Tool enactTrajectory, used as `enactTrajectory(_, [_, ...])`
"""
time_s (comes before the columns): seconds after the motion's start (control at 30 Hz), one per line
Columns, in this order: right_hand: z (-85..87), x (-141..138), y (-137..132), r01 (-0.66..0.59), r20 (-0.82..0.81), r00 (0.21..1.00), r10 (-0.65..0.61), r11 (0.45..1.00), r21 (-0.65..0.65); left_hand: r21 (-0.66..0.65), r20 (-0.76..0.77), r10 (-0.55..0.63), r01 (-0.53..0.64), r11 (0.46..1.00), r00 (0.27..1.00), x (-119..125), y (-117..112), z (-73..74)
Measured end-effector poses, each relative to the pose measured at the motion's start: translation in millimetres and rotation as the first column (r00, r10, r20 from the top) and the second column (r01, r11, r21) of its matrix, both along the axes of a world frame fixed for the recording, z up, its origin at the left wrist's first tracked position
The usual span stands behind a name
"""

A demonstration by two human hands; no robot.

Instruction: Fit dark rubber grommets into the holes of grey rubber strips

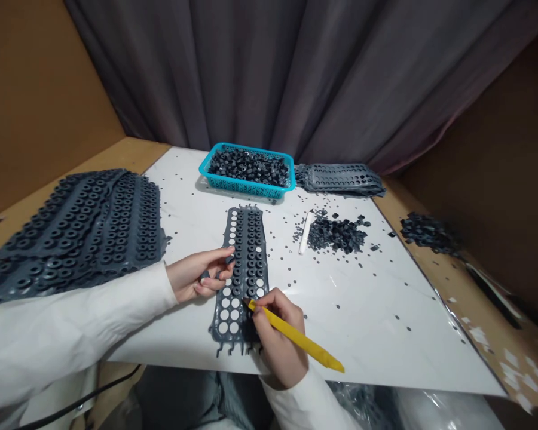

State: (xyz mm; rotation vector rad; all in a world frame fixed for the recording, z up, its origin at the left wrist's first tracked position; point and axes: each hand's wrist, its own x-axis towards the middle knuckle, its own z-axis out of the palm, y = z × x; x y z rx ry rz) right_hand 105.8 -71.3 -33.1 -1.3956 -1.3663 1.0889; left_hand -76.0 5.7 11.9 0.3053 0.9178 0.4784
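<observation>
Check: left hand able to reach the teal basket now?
Probably yes: only flat white board and loose specks lie between the left hand and the teal basket, but it would have to release the perforated rubber strip.

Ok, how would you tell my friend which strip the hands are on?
On the big white board, look below the turquoise basket of dark rings. A grey rubber strip lies there between the left hand and the right hand. Unlike the piled sheets beside it, it lies alone, with white circles dotted among its dark rings.
</observation>
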Motion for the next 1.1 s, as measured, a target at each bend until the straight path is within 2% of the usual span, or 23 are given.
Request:
enactTrajectory(0.27, [7.1,1,-1,-0.022,-0.002,1.0,0.022,1.0,-0.011,0.064,-0.027,-0.001,0.003,0.998,1.0,1,-7,0.7])
enactTrajectory(0.37, [23.2,5,-11,-0.051,0.015,0.999,0.051,0.999,-0.018,0.108,-0.002,-0.019,0.019,0.994,1.0,0,-9,-1.1])
enactTrajectory(0.53, [60.3,22,-25,-0.075,0.096,0.993,0.076,0.997,-0.009,0.18,-0.012,-0.018,0.019,0.983,1.0,1,-14,1.6])
enactTrajectory(0.63, [70.8,32,-23,-0.073,0.099,0.993,0.07,0.997,0.026,0.228,-0.041,-0.019,0.028,0.973,0.999,2,-17,4.6])
enactTrajectory(0.83, [74.4,42,-3,-0.2,0.034,0.98,0.197,0.974,0.108,0.331,-0.057,-0.057,0.072,0.941,0.997,3,-26,7.1])
enactTrajectory(0.97, [83.9,45,21,-0.215,0.021,0.977,0.214,0.96,0.182,0.384,-0.098,-0.067,0.1,0.918,0.993,3,-27,16.6])
enactTrajectory(1.03, [83.5,45,41,-0.207,0.023,0.978,0.208,0.949,0.239,0.472,-0.164,-0.049,0.122,0.873,0.985,2,-12,22.5])
enactTrajectory(1.1, [74.7,43,68,-0.203,-0.011,0.977,0.213,0.946,0.252,0.618,-0.282,0.036,0.153,0.771,0.959,1,20,27.0])
